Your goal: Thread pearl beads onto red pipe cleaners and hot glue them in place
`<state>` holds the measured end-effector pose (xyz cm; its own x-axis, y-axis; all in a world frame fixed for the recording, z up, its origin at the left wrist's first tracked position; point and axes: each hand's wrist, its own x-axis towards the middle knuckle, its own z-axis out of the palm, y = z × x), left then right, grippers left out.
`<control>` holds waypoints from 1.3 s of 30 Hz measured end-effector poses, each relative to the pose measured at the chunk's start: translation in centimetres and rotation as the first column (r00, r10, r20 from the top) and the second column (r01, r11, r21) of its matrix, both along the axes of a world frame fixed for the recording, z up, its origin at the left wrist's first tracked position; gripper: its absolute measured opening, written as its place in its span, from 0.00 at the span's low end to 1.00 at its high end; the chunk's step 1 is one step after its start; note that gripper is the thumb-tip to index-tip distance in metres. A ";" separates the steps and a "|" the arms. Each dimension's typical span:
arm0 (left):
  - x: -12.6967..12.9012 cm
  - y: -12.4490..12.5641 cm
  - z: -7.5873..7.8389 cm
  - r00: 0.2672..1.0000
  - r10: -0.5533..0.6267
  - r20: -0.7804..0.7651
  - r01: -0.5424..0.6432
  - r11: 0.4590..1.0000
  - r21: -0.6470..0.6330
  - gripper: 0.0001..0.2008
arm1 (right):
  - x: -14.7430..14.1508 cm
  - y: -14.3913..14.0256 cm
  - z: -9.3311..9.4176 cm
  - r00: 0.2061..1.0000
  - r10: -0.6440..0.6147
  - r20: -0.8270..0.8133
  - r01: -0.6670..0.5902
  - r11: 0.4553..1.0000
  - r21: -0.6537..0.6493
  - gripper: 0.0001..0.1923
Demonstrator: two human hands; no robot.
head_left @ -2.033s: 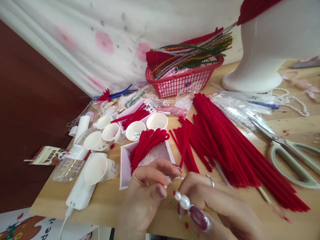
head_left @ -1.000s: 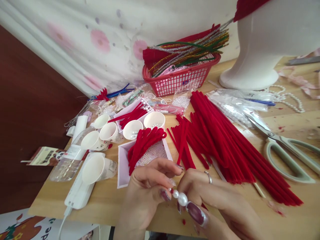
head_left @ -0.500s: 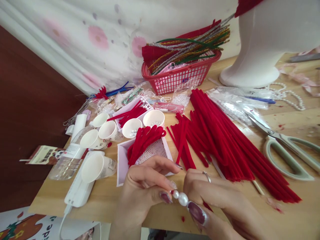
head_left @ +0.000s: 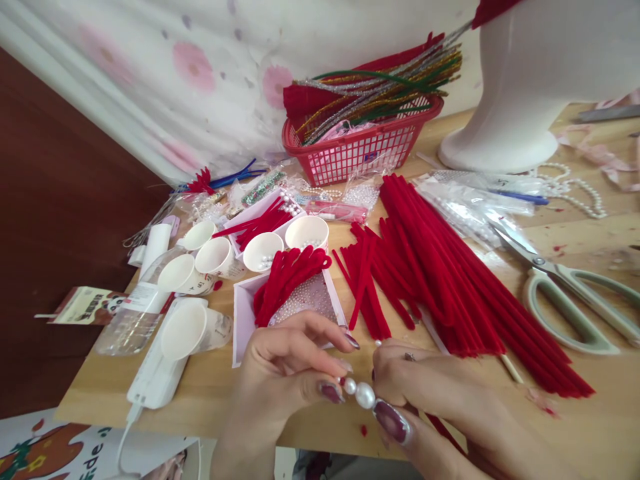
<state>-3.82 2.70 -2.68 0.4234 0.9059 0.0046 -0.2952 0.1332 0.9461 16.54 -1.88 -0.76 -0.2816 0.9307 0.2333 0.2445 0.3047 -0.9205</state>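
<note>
From the head camera, two round white pearl beads [head_left: 359, 392], a small one and a larger one, sit touching in a row between the hands at the near edge of the pale wooden table [head_left: 575, 413]. A red tip shows at the small bead's left end, so the threading seems begun, with two beads on; the long red pipe cleaners [head_left: 450, 280] to the right and the shallow white tray of tiny pearls [head_left: 305, 308] just beyond lie unused. The left hand [head_left: 280, 380] curls inward, thumb and fingertips pinched at the small bead. The right hand [head_left: 435, 400] reaches in from the right, thumb and fingers closed on the larger bead.
</note>
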 end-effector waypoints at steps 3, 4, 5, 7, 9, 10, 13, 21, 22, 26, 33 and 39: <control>0.3 -0.1 -0.4 0.999 0.005 0.047 -0.006 1.000 0.027 0.05 | -0.3 0.4 0.3 1.000 0.014 -0.013 -0.014 1.000 -0.023 0.10; 0.4 -0.2 -0.4 0.999 0.004 0.050 -0.005 0.999 0.033 0.05 | -0.4 0.3 0.2 1.000 0.008 -0.019 -0.009 0.999 -0.032 0.10; 0.4 -0.2 -0.4 0.999 0.007 0.047 -0.009 0.999 0.038 0.05 | -0.4 0.2 0.0 1.000 -0.007 -0.023 0.006 0.999 -0.032 0.11; 0.4 -0.2 -0.1 0.999 0.030 0.018 -0.030 0.999 0.036 0.05 | -0.5 -0.2 -0.2 0.999 -0.036 -0.022 0.036 0.999 -0.018 0.12; 0.4 -0.2 0.4 0.998 0.054 -0.022 -0.053 0.998 0.014 0.04 | -0.4 -0.4 -0.3 0.999 -0.036 -0.005 0.036 0.999 -0.002 0.11; 0.4 -0.3 0.6 0.997 0.060 -0.038 -0.060 0.998 0.004 0.04 | -0.4 -0.4 -0.3 1.000 -0.025 0.007 0.025 1.000 0.002 0.10; 0.4 -0.4 0.9 0.996 0.069 -0.050 -0.069 0.998 -0.005 0.04 | -0.1 -0.2 -0.1 0.999 0.005 0.032 -0.006 1.000 0.015 0.10; 0.2 -0.3 0.5 0.994 0.085 -0.074 -0.077 0.992 0.105 0.04 | -0.5 0.1 -0.2 0.999 -0.033 -0.001 0.033 0.996 0.078 0.21; 0.2 -0.2 0.5 0.993 0.087 -0.078 -0.075 0.987 0.144 0.04 | -0.5 0.0 -0.2 0.999 -0.040 -0.004 0.040 0.998 0.053 0.21; -0.1 0.1 0.7 0.991 0.074 -0.113 -0.043 0.964 0.261 0.06 | -0.4 -0.3 0.1 1.000 0.007 0.012 -0.006 1.000 -0.012 0.13; -1.1 0.7 1.6 0.960 0.057 -0.275 0.070 0.899 0.432 0.09 | 0.3 0.2 0.0 0.997 0.050 0.060 -0.053 0.997 0.063 0.12; -1.7 1.2 2.5 0.919 0.104 -0.380 0.158 0.787 0.597 0.13 | 0.4 0.5 -0.2 0.993 0.118 -0.015 -0.119 0.992 -0.040 0.17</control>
